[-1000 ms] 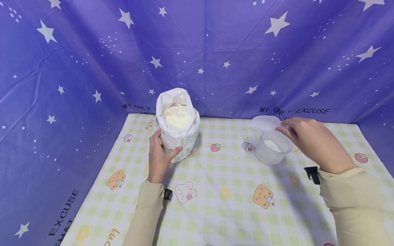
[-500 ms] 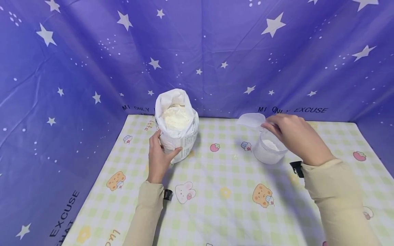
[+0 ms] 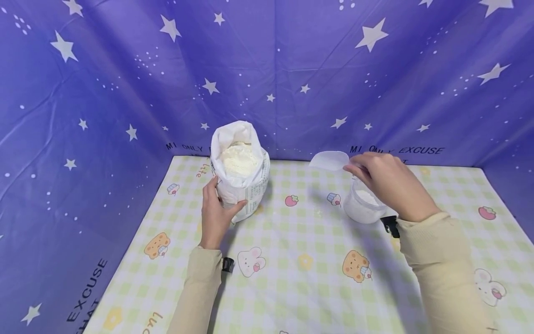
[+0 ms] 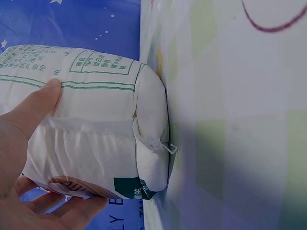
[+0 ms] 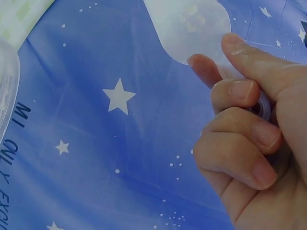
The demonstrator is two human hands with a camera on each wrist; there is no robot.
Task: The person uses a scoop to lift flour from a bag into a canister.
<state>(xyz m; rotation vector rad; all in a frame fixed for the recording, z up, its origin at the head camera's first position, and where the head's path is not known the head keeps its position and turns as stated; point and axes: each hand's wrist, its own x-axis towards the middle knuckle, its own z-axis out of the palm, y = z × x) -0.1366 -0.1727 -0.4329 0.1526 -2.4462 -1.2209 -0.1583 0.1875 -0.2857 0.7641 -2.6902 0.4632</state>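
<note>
A white bag of flour-like powder (image 3: 250,197) stands upright with its top rolled open, pale powder (image 3: 238,160) showing inside. My left hand (image 3: 217,213) grips its near left side, the thumb across the green-printed front and the fingers round the other side, as the left wrist view shows. In my right hand (image 3: 385,183) is a translucent plastic scoop (image 3: 330,160), its handle wrapped by curled fingers and its blade pointing left. A little residue clings to the scoop (image 5: 192,17) in the right wrist view. Below that hand stands a clear round tub (image 3: 362,208) with white powder inside, partly hidden by the hand.
A green-and-white checked cloth (image 3: 292,287) with cartoon prints covers the table. Blue star-patterned curtain (image 3: 288,69) hangs along the back and both sides, close behind the bag and tub. A few pale specks (image 3: 319,212) lie left of the tub.
My right hand has moved left with the scoop, from over the tub to its upper left. The left hand and the bag have stayed in place.
</note>
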